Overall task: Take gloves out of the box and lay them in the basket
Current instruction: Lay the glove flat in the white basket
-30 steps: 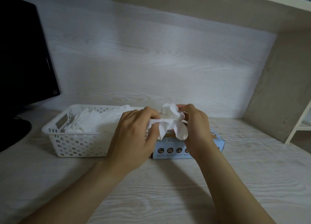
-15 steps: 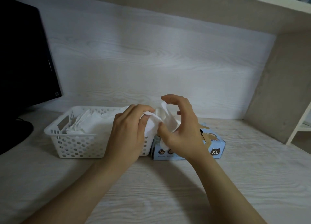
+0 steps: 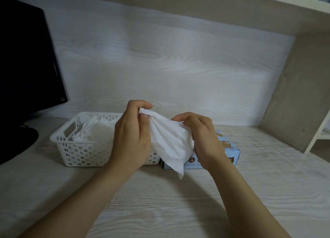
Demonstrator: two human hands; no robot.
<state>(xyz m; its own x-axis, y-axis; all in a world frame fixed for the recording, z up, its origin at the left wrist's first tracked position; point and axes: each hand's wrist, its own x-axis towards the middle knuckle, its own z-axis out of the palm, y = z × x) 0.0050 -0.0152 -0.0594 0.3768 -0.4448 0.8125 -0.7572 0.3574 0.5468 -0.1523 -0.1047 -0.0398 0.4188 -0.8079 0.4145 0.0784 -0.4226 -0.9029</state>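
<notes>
Above the box (image 3: 230, 152), left hand (image 3: 131, 136) and right hand (image 3: 201, 137) pinch a glove (image 3: 169, 143), spreading it; next, lay it flat in the basket (image 3: 60, 137).

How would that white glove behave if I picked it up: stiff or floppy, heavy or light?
Probably floppy: the white glove drapes in folds between the left hand and the right hand, its lower tip dangling. Likely very light, since a mere pinch at one end holds it up. It looks thin, so it might crumple easily.
</notes>
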